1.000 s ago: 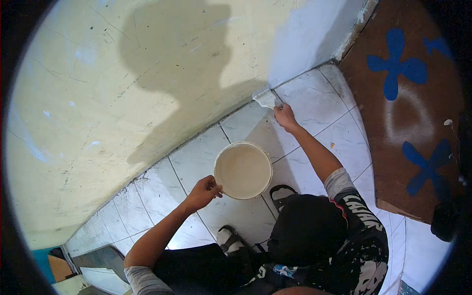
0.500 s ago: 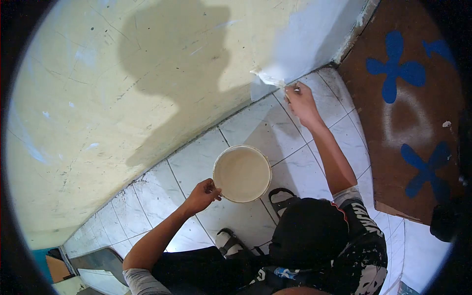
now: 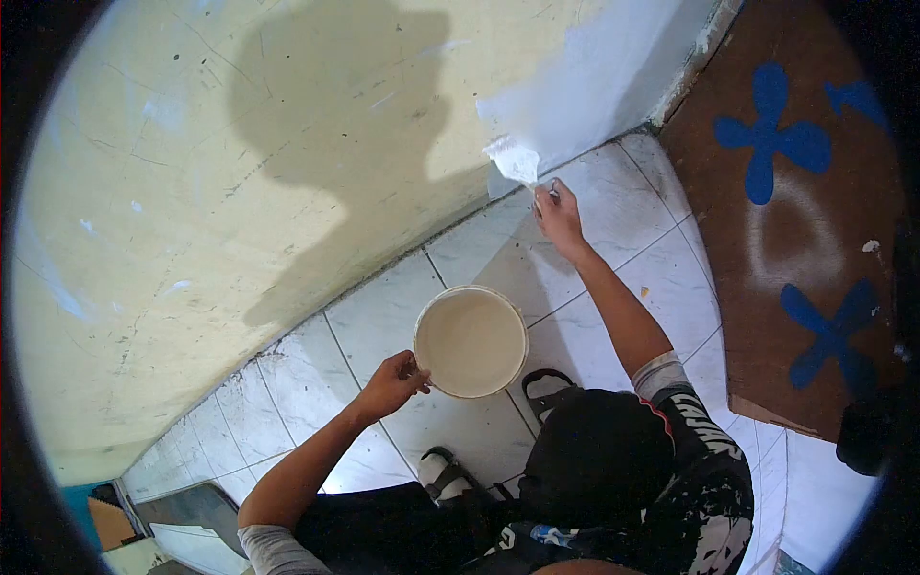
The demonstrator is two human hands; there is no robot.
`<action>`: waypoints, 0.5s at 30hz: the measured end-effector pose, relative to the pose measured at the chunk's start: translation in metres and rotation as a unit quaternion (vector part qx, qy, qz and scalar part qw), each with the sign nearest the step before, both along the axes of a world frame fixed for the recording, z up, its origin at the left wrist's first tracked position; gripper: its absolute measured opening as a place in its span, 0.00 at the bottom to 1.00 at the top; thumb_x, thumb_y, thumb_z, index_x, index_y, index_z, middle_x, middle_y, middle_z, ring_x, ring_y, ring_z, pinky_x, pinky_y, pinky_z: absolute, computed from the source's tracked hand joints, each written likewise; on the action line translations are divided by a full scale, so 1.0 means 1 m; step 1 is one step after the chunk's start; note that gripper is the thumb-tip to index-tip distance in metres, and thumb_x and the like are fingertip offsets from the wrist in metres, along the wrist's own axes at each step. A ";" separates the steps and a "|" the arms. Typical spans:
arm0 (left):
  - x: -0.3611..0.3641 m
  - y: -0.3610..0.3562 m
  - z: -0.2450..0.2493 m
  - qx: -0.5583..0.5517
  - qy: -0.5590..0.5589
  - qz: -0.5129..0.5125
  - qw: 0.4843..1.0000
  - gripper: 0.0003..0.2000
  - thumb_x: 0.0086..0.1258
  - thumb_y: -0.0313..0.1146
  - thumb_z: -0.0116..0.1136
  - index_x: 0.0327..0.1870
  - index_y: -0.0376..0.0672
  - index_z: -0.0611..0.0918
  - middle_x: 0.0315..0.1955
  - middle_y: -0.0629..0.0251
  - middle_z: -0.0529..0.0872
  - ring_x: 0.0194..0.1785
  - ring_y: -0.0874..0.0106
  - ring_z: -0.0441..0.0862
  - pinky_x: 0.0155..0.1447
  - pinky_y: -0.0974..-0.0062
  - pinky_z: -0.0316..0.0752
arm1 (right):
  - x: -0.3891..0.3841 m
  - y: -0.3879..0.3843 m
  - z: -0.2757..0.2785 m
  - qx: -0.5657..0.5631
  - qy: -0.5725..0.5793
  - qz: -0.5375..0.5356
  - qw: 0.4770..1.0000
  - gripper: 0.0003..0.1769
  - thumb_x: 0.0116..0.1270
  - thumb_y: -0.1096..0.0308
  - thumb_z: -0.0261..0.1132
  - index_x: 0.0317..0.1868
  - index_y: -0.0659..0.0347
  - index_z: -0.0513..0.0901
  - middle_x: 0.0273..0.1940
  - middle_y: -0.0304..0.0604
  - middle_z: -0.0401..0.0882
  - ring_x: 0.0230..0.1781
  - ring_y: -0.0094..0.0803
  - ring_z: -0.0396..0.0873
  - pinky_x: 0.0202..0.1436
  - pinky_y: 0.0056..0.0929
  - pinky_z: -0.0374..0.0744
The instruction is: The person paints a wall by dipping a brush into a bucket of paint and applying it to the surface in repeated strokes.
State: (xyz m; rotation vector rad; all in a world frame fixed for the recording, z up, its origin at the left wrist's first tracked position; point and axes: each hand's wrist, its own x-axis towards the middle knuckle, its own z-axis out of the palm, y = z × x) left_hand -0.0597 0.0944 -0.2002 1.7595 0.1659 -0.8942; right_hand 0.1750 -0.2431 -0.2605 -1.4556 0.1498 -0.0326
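Note:
My right hand (image 3: 559,213) is shut on a paintbrush (image 3: 513,159), whose white-loaded bristles press on the wall just above the floor line. The bristles sit at the left edge of a fresh white painted patch (image 3: 589,86) on the cream wall (image 3: 192,211). My left hand (image 3: 391,381) grips the rim of a round white bucket (image 3: 419,331) of pale paint, which stands on the tiled floor (image 3: 613,206) between my hands. I am crouched low, with my arms reaching forward.
A brown door panel (image 3: 815,240) with blue flower shapes stands at the right, past the wall corner. My sandalled feet (image 3: 548,383) rest on the tiles just behind the bucket. A dark object (image 3: 862,436) sits at the far right edge.
The brush rose from the wall's base onto the wall, and my right hand then swept it leftward. The white patch now reaches further left. My left hand and the bucket hardly moved.

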 end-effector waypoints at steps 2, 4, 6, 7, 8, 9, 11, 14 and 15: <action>0.001 -0.002 0.003 0.002 -0.001 0.007 1.000 0.14 0.78 0.36 0.58 0.54 0.34 0.78 0.45 0.56 0.87 0.45 0.67 0.87 0.51 0.69 0.81 | 0.000 -0.009 -0.032 -0.053 0.006 0.018 0.998 0.10 0.75 0.61 0.61 0.41 0.59 0.75 0.23 0.34 0.73 0.16 0.18 0.65 0.16 0.23 0.62; 0.001 -0.004 0.004 0.003 -0.002 0.015 1.000 0.13 0.78 0.35 0.58 0.51 0.33 0.78 0.43 0.56 0.87 0.43 0.68 0.87 0.49 0.69 0.80 | -0.003 -0.017 -0.056 -0.102 0.025 0.015 0.994 0.12 0.74 0.62 0.61 0.40 0.63 0.76 0.24 0.39 0.76 0.20 0.25 0.72 0.24 0.29 0.70; 0.001 -0.004 0.004 0.014 0.001 0.008 1.000 0.13 0.78 0.36 0.58 0.51 0.34 0.78 0.43 0.57 0.87 0.43 0.68 0.88 0.49 0.69 0.80 | -0.006 -0.022 -0.067 -0.149 0.042 0.013 0.988 0.13 0.73 0.63 0.61 0.40 0.67 0.78 0.26 0.44 0.80 0.25 0.32 0.79 0.32 0.35 0.77; 0.000 -0.003 0.004 0.015 -0.001 0.009 1.000 0.13 0.78 0.36 0.58 0.51 0.34 0.78 0.43 0.57 0.87 0.43 0.68 0.88 0.49 0.69 0.80 | -0.007 -0.023 -0.069 -0.179 0.074 0.011 0.981 0.14 0.71 0.62 0.62 0.40 0.69 0.79 0.28 0.49 0.82 0.28 0.37 0.81 0.36 0.38 0.78; -0.001 -0.004 0.003 0.011 -0.002 0.015 1.000 0.13 0.78 0.36 0.58 0.51 0.34 0.78 0.42 0.57 0.87 0.43 0.68 0.88 0.49 0.69 0.80 | -0.006 -0.022 -0.071 -0.209 0.106 0.009 0.972 0.15 0.70 0.62 0.63 0.40 0.70 0.80 0.31 0.53 0.84 0.31 0.43 0.84 0.40 0.41 0.80; -0.001 -0.004 0.003 0.007 -0.003 0.021 1.000 0.13 0.77 0.36 0.58 0.50 0.34 0.78 0.42 0.57 0.88 0.43 0.68 0.88 0.49 0.69 0.80 | -0.002 -0.021 -0.076 -0.209 0.104 0.010 0.972 0.15 0.70 0.62 0.63 0.40 0.70 0.80 0.31 0.53 0.84 0.31 0.43 0.84 0.40 0.41 0.80; -0.001 -0.002 0.000 0.009 -0.007 0.017 1.000 0.13 0.77 0.36 0.58 0.51 0.34 0.78 0.42 0.57 0.88 0.43 0.68 0.88 0.49 0.69 0.80 | 0.008 -0.019 -0.086 -0.263 0.075 0.000 0.962 0.10 0.70 0.63 0.61 0.39 0.63 0.78 0.25 0.39 0.78 0.19 0.23 0.72 0.19 0.26 0.68; -0.001 -0.003 0.004 0.016 -0.011 0.011 1.000 0.13 0.77 0.36 0.59 0.51 0.34 0.78 0.41 0.57 0.88 0.43 0.68 0.88 0.49 0.69 0.81 | 0.016 -0.018 -0.053 -0.255 0.071 -0.001 0.964 0.17 0.68 0.61 0.64 0.41 0.72 0.81 0.35 0.58 0.85 0.39 0.49 0.84 0.45 0.44 0.80; 0.000 -0.004 0.005 0.019 -0.013 0.012 1.000 0.13 0.77 0.36 0.59 0.51 0.34 0.78 0.41 0.57 0.88 0.43 0.68 0.88 0.49 0.69 0.81 | 0.020 -0.015 -0.032 -0.257 0.069 -0.002 0.964 0.17 0.68 0.61 0.64 0.41 0.72 0.81 0.35 0.58 0.85 0.39 0.49 0.84 0.45 0.44 0.80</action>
